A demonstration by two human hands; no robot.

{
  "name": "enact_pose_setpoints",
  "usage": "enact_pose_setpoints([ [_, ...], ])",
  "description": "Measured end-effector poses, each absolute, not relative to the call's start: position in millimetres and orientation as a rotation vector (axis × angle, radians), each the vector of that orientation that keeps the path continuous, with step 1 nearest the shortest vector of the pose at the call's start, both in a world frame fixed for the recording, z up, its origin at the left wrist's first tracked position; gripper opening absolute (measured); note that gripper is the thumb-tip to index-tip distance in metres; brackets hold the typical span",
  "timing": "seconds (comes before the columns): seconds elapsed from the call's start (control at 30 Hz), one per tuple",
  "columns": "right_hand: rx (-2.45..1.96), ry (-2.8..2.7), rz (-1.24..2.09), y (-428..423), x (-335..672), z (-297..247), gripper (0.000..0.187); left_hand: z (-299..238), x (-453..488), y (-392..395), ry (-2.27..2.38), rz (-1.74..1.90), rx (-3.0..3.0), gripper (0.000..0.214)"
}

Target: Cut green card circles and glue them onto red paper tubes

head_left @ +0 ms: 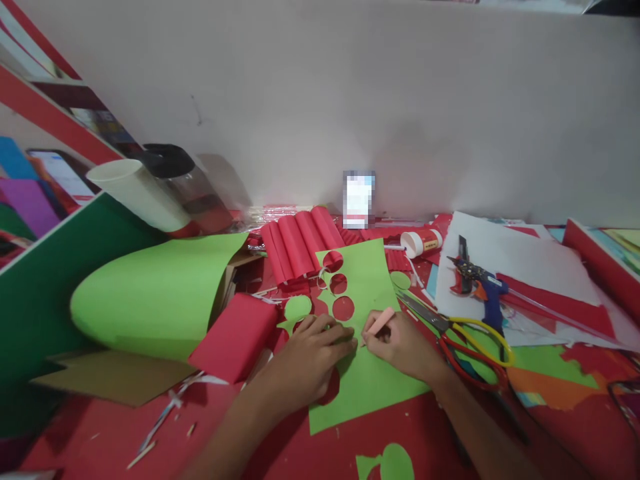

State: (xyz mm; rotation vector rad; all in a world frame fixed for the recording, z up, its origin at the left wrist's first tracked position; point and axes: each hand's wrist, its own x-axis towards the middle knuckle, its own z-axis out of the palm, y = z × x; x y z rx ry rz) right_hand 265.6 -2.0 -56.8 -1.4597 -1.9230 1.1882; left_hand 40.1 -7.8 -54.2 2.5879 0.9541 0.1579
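Observation:
A light green paper sheet [367,383] with several round holes cut in it lies on the red table. My left hand [305,357] rests on the sheet with fingers curled down, pressing something small that I cannot make out. My right hand [400,343] is closed round a pink pen [381,321], whose tip touches the sheet just right of my left fingertips. A cut green circle [297,308] lies just beyond my left hand.
Scissors with yellow and red handles [470,340] lie right of my right hand, a blue glue gun [483,287] beyond them. Red paper rolls [300,243], a glue stick [423,241], a curled green sheet [160,293], a red box [235,337] and a cup [137,193] crowd the left and back.

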Motion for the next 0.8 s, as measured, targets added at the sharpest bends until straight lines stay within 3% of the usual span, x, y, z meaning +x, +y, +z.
enact_pose_setpoints([
  [0.8,-1.395,-1.957,1.223,-3.3,266.6,-55.7,0.010,-53.3,38.2,-6.0,0.941,0.170,2.604,0.055],
])
